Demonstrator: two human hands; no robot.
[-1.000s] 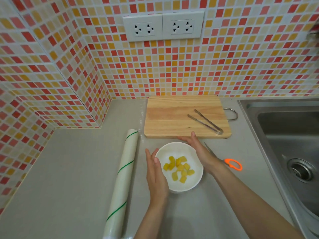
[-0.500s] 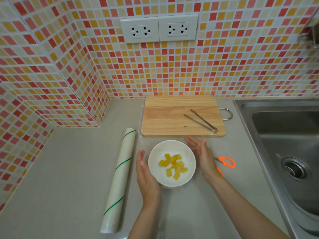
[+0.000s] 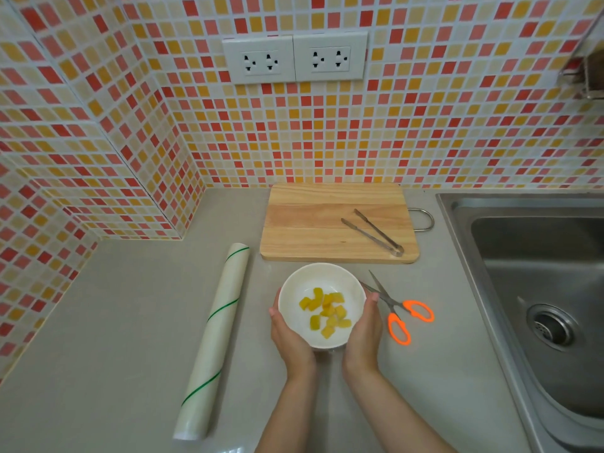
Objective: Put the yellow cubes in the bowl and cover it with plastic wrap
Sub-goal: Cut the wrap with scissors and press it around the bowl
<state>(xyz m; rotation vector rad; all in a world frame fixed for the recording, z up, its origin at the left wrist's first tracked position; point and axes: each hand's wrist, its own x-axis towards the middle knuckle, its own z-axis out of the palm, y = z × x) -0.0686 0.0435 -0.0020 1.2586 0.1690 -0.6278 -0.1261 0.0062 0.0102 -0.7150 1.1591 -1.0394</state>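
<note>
A white bowl [image 3: 294, 291] stands on the grey counter, holding several yellow cubes [image 3: 327, 310]. My left hand [image 3: 289, 341] cups the bowl's left and near side. My right hand [image 3: 362, 335] cups its right side, fingertips at the rim. Whether a clear film lies over the bowl I cannot tell. The roll of plastic wrap [image 3: 214, 325], white with green stripes, lies on the counter to the left of the bowl.
A wooden cutting board [image 3: 313, 223] with metal tongs [image 3: 374, 232] lies behind the bowl. Orange-handled scissors [image 3: 400, 312] lie just right of my right hand. A steel sink [image 3: 539, 289] fills the right side. Tiled walls rise behind and on the left.
Both hands have closed in from beside the bowl and now cup its sides. The scissors, earlier partly hidden by my right hand, are now fully in view.
</note>
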